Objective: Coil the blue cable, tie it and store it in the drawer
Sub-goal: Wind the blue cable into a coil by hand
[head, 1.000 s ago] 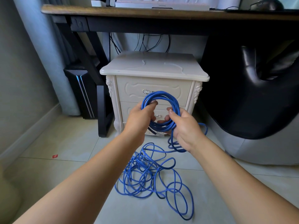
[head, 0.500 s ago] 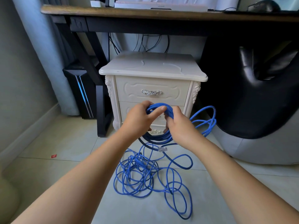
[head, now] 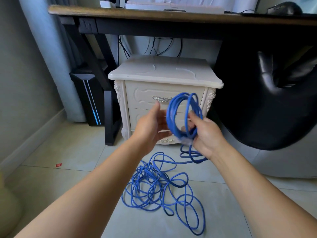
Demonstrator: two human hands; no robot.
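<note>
- Head view: a person's right hand (head: 207, 136) grips the blue cable (head: 171, 114), fingers and thumb curled round the lower right side of a coil of several loops
- That coil stands nearly upright in the air, in front of a cream nightstand (head: 164, 73) and level with its drawer fronts
- A pale plug (head: 186, 141) shows at the bottom of the coil, just beside the gripping hand
- Left hand (head: 151, 127) is spread wide just left of the coil, palm turned toward it, thumb raised and fingers straight; whether the fingertips touch the loops cannot be told
- From below the right hand the uncoiled length drops to the tiled floor (head: 68, 152) and lies there in a loose tangle between the two forearms
- Top drawer (head: 142, 97) of the nightstand is closed, its silver handle (head: 162, 98) showing just above the left thumb; the drawer beneath is closed too and partly hidden by the hands
- Nightstand sits under a dark wooden desk (head: 154, 14), with a computer tower (head: 89, 100) to its left and a black leather seat (head: 265, 100) to its right
- Small red scrap (head: 58, 165) lies on the tiles, well apart from the cable
</note>
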